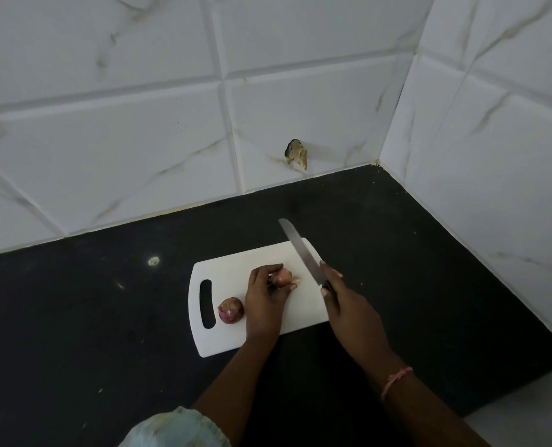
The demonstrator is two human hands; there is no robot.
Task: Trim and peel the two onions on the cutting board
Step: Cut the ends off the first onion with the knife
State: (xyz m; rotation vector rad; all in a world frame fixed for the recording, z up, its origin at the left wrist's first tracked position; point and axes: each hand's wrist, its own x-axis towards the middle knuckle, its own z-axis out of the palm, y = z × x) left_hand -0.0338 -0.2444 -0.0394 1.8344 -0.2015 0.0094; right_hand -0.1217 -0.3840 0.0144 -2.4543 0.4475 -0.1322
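A white cutting board (235,262) with a handle slot on its left lies on the black counter. My left hand (263,295) holds a small pinkish onion (282,276) down on the middle of the board, fingers curled round it. A second, reddish onion (231,310) sits loose near the slot, just left of my left wrist. My right hand (345,301) grips the dark handle of a knife (300,250). Its blade is raised and angled up-left, just right of the held onion and not touching it.
The black counter (90,317) runs into a corner of white marble-look tiled walls behind and to the right. A chipped hole (296,153) shows in the back wall. The counter's front-right edge (526,382) lies near my right forearm.
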